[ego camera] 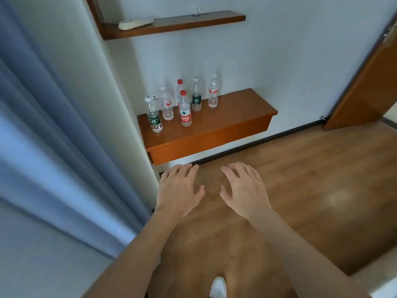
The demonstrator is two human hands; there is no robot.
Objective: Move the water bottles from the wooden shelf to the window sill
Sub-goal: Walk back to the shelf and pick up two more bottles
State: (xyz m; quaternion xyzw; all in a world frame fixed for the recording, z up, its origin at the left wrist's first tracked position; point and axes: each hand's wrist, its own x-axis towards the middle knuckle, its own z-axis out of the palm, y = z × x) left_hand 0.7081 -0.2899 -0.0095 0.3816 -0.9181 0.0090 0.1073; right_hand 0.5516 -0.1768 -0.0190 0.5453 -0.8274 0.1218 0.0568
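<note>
The six water bottles (184, 104) stand upright on the wooden shelf (236, 112), all on its left part, close to the corner of the wall (279, 50). At the near left is a green-label bottle (155, 119), and just behind it stands a clear bottle with a white cap (167, 107). In the middle, a red-label bottle (185, 112) stands in front of a taller red-cap bottle (179, 88) and partly hides it. To the right come a second green-label bottle (196, 97) and, farthest right, a bottle with a red and white label (213, 93). The left hand (180, 190) and the right hand (242, 190) are side by side, nearer than the shelf, with their backs up over the wooden floor (311, 179). The fingers of both are spread and relaxed and hold nothing, well apart from the bottles. Higher on the wall there is an upper shelf (193, 22) with a white object (134, 24) lying on it. A blue curtain (43, 125) hangs at the left and a brown door (365, 87) stands at the right. A white shoe (218, 287) shows at the near edge.
</note>
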